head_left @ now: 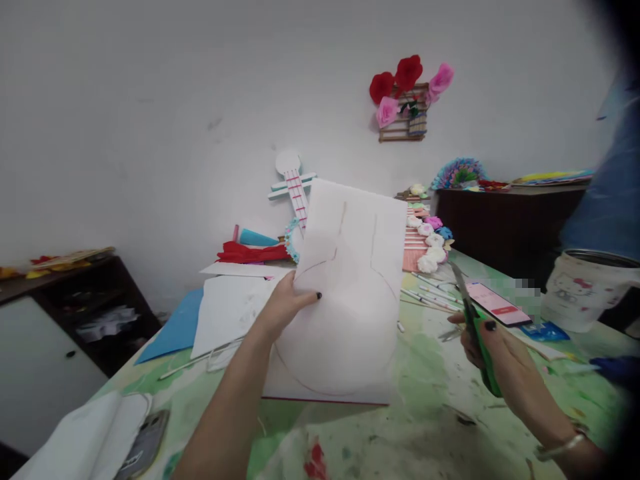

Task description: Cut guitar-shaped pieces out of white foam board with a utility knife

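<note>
A white board (350, 300) stands tilted above the table, with a thin reddish outline drawn on it: a round body and two lines rising from it like a neck. My left hand (290, 307) grips its left edge, thumb on the front face and fingers hidden behind. To the right, my right hand (493, 350) is closed around a green-handled cutting tool (484, 360), whose dark blade points up and to the left. The blade is apart from the board. Behind the board's upper left leans a white guitar-like craft piece (295, 193).
A phone (497, 303) and a white cup (580, 290) are at the right. Paper sticks (433, 293) lie beyond the board. White sheets (227, 310), blue sheets (177, 327) and a grey device (145, 443) are on the left. Paper flowers (433, 243) stand at the back.
</note>
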Tool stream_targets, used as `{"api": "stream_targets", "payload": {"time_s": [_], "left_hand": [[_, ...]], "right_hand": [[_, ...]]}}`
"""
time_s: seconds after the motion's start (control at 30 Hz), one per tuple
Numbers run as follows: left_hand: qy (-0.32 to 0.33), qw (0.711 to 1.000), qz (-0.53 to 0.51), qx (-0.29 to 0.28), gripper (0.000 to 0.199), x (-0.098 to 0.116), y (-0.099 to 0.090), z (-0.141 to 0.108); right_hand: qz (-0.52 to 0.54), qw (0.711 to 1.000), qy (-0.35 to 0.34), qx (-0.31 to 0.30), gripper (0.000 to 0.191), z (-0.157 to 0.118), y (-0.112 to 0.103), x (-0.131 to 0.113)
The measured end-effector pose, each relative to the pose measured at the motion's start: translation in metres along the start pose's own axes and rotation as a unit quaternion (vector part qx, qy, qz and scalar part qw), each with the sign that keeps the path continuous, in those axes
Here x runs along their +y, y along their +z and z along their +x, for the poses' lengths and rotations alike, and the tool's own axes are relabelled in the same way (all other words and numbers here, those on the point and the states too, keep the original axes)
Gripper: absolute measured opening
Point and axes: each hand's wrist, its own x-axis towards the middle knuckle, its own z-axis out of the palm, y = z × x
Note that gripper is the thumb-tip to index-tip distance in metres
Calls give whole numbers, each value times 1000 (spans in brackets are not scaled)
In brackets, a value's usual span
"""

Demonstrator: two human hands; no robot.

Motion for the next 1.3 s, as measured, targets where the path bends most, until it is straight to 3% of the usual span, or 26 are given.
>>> {"api": "stream_targets", "payload": {"time_s": [0.1, 0.17, 0.2, 0.27, 0.33, 0.4, 0.53, 0.63, 0.73, 0.87, 1.07, 1.3], "left_hand": [[27, 982, 173, -72, 49, 47, -13, 5], [64, 935, 329, -114, 46, 78, -12, 9], [71, 898, 412, -137, 42, 90, -7, 12], [73, 798, 568, -189, 38, 105, 8, 17], [85, 712, 653, -243, 35, 106, 26, 20], [97, 670, 686, -266, 29, 96, 40, 20], [121, 676, 691, -226, 19, 75, 39, 13], [129, 692, 689, -172, 19, 68, 20, 2], [124, 691, 697, -145, 19, 63, -1, -10], [146, 687, 701, -120, 24, 52, -18, -22], [180, 683, 693, -144, 26, 53, -13, -26], [169, 654, 721, -152, 26, 59, -5, -33]], "right_hand": [[-4, 1000, -1, -4, 48, -12, 2, -18], [-4, 1000, 9, -19, 47, -20, 5, -31], [-5, 999, 12, -30, 47, -24, 7, -37], [-10, 998, 6, -54, 46, -33, 10, -48], [-20, 997, -3, -77, 46, -41, 13, -56], [-44, 993, -8, -111, 47, -47, 16, -62], [-146, 972, -42, -181, 51, -52, 25, -69], [-215, 951, -120, -189, 51, -51, 36, -74], [-249, 931, -192, -185, 48, -50, 52, -76], [-264, 924, -198, -193, 43, -52, 77, -78], [-327, 898, -224, -194, 36, -52, 103, -84], [-411, 856, -264, -168, 46, -48, 104, -76]]}}
